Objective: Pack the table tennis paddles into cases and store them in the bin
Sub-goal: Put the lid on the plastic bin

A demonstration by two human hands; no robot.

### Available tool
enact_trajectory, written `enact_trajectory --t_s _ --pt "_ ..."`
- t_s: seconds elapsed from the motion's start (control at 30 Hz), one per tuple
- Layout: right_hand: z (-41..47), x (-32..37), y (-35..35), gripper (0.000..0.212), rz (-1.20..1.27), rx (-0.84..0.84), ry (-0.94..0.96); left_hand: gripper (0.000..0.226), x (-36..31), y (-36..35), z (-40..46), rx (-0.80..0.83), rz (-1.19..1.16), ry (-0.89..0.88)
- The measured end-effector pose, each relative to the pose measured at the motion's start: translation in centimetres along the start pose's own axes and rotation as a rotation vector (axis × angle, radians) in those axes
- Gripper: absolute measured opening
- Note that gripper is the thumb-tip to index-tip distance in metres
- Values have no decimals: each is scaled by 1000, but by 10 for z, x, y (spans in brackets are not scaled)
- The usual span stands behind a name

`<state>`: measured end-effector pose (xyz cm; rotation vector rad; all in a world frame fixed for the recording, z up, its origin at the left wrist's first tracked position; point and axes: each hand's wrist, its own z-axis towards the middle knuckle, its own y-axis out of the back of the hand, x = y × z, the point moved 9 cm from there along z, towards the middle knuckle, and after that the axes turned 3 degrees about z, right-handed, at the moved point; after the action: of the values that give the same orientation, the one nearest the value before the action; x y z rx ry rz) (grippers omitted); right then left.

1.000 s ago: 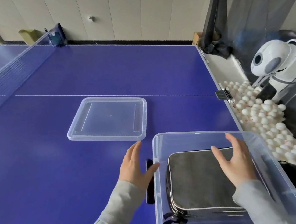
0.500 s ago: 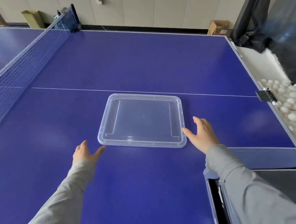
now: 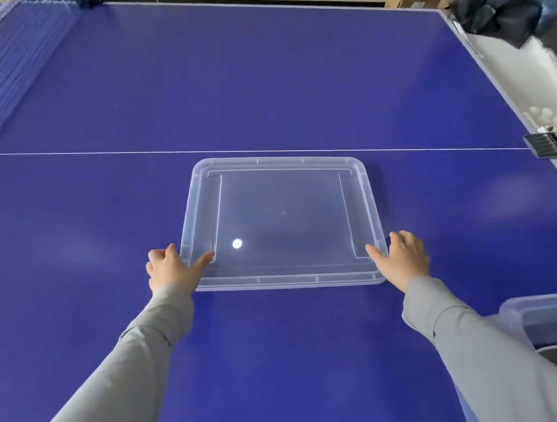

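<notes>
Both arms extended forward from the lower edge of the head view, each clad in a grey sleeve reaching to the wrist. The left hand [image 3: 170, 269] lay palm-down, its thumb pointing inward to the right while the remaining fingers curled downward at the knuckles. The right hand [image 3: 400, 255] mirrored this pose, palm-down, with its thumb directed inward to the left and its fingers bent down at the outer side. The two hands were held well apart at nearly the same height in the view, the left slightly higher. The forearms converged a little toward the hands, the right sleeve filling the lower right corner and the left sleeve the lower left.
</notes>
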<state>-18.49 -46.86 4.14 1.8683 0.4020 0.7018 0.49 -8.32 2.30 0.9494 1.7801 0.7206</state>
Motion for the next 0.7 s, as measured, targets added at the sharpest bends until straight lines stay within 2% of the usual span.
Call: enact_trajectory --t_s 0.2,0.4,0.5,0.63,0.7 --pt "-2 4 -19 65 50 -36 -8 73 -8 -10 -1 -76 -12 41" --pt "-3 7 1 59 333 -67 -52 82 -13 -5 -8 -46 -153 91" --pt "-4 12 26 55 448 -55 -15 75 -19 0 -21 11 -272 109" --pt "-13 14 69 53 472 -123 47 73 -24 21 -52 -20 -372 138" --pt "-19 11 93 53 489 -160 84 54 -33 36 -71 -43 -377 118"
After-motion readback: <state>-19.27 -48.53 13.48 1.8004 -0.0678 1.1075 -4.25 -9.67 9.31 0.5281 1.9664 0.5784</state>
